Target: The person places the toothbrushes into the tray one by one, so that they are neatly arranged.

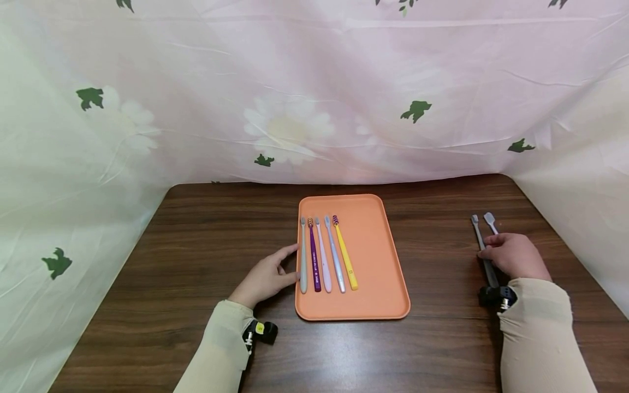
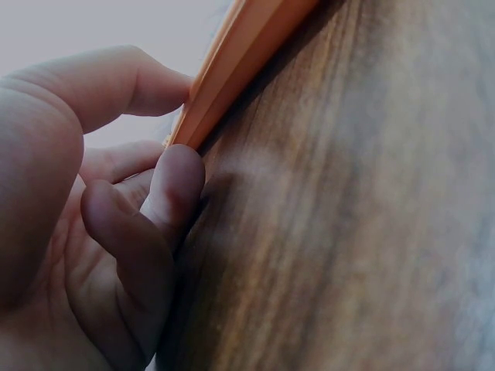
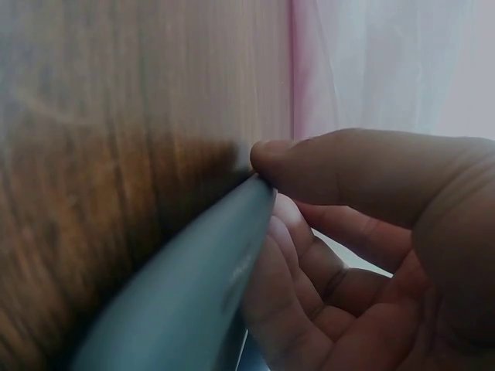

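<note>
Sleeves lie nearest; the right hand pinches a grey brush; the left hand, grip spread, touches the tray.

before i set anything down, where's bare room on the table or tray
The orange tray is bare right of the yellow toothbrush. The table is bare between the tray and the right hand, and left of the left hand. Crowded: the tray's left side, with five toothbrushes, and around the right hand, with the grey toothbrush and pale toothbrush.
</note>
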A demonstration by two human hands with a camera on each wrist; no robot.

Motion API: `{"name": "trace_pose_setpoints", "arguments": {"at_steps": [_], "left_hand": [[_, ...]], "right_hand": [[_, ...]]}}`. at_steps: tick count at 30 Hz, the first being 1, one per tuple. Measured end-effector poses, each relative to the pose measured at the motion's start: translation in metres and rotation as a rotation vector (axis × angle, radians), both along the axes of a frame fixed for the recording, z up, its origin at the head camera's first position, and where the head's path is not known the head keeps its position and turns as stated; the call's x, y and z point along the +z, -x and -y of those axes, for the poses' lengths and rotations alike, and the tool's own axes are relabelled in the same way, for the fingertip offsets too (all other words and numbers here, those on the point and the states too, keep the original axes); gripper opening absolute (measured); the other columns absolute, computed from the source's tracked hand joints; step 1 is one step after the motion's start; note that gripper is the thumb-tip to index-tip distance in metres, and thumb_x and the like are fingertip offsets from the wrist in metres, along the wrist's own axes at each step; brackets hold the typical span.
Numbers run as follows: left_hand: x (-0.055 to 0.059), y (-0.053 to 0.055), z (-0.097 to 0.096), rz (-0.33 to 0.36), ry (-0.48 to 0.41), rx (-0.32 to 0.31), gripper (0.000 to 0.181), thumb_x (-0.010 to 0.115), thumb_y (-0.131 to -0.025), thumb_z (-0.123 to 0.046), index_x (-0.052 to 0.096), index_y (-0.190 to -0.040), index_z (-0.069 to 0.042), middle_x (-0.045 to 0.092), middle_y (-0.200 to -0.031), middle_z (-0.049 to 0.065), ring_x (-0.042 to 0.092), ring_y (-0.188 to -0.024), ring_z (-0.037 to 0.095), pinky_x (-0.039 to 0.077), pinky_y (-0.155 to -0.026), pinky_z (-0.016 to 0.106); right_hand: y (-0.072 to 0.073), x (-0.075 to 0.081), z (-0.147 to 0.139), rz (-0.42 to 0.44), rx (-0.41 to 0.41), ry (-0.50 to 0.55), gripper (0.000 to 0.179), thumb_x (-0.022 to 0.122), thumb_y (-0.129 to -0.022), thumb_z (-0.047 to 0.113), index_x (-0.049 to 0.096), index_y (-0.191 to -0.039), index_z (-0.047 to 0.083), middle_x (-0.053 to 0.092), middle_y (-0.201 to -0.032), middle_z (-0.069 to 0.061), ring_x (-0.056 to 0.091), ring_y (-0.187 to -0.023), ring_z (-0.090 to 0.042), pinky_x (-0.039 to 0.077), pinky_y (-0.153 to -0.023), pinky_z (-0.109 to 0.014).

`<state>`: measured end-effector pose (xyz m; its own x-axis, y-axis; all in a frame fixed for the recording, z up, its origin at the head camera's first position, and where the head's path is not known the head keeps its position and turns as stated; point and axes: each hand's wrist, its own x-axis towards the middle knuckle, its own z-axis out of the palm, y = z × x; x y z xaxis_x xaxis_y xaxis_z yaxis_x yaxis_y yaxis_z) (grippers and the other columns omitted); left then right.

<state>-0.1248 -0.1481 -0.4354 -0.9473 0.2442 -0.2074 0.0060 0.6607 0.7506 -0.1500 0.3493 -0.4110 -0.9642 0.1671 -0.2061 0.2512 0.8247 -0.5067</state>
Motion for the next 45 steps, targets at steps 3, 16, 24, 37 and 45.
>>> {"name": "trace_pose_setpoints", "arguments": {"at_steps": [3, 16, 24, 37, 45], "left_hand": [[0.0003, 0.0, -0.0001, -0.004, 0.004, -0.002, 0.067, 0.069, -0.083, -0.035, 0.038, -0.141, -0.033, 0.053, -0.059, 0.001, 0.052, -0.054, 0.015, 0.043, -0.049, 0.032], [0.0013, -0.0002, -0.0007, -0.014, 0.004, -0.003, 0.067, 0.069, -0.083, -0.033, 0.039, -0.142, -0.029, 0.054, -0.059, 0.001, 0.053, -0.056, 0.014, 0.044, -0.049, 0.032], [0.002, -0.0005, -0.0014, -0.007, 0.012, 0.007, 0.067, 0.07, -0.083, -0.034, 0.039, -0.142, -0.03, 0.054, -0.06, 0.001, 0.053, -0.056, 0.014, 0.044, -0.05, 0.032], [0.0008, -0.0005, -0.001, -0.004, 0.02, 0.003, 0.067, 0.069, -0.083, -0.034, 0.038, -0.142, -0.031, 0.055, -0.062, 0.001, 0.053, -0.058, 0.015, 0.044, -0.051, 0.032], [0.0004, -0.0002, -0.0008, -0.011, 0.023, -0.001, 0.067, 0.069, -0.083, -0.036, 0.038, -0.142, -0.031, 0.055, -0.063, 0.001, 0.053, -0.058, 0.015, 0.044, -0.051, 0.032]], "right_hand": [[0.0003, 0.0004, -0.0004, 0.011, 0.001, 0.005, 0.039, 0.064, -0.084, 0.02, 0.058, -0.109, -0.009, 0.06, -0.094, -0.024, 0.051, -0.078, -0.03, 0.034, -0.06, -0.034], [0.0004, -0.0003, 0.0, 0.009, -0.002, -0.006, 0.04, 0.065, -0.084, 0.02, 0.058, -0.11, -0.009, 0.061, -0.094, -0.023, 0.052, -0.078, -0.03, 0.036, -0.059, -0.034], [0.0014, -0.002, 0.0003, 0.011, -0.004, -0.002, 0.04, 0.065, -0.083, 0.02, 0.058, -0.11, -0.009, 0.061, -0.092, -0.023, 0.052, -0.076, -0.029, 0.036, -0.058, -0.033], [0.0013, -0.0012, 0.0009, 0.029, -0.005, -0.001, 0.04, 0.065, -0.084, 0.02, 0.057, -0.111, -0.009, 0.059, -0.097, -0.026, 0.051, -0.079, -0.031, 0.036, -0.059, -0.035], [0.0008, -0.0009, 0.0008, 0.007, 0.007, -0.01, 0.04, 0.065, -0.084, 0.02, 0.058, -0.11, -0.009, 0.06, -0.096, -0.027, 0.052, -0.078, -0.031, 0.036, -0.058, -0.034]]}}
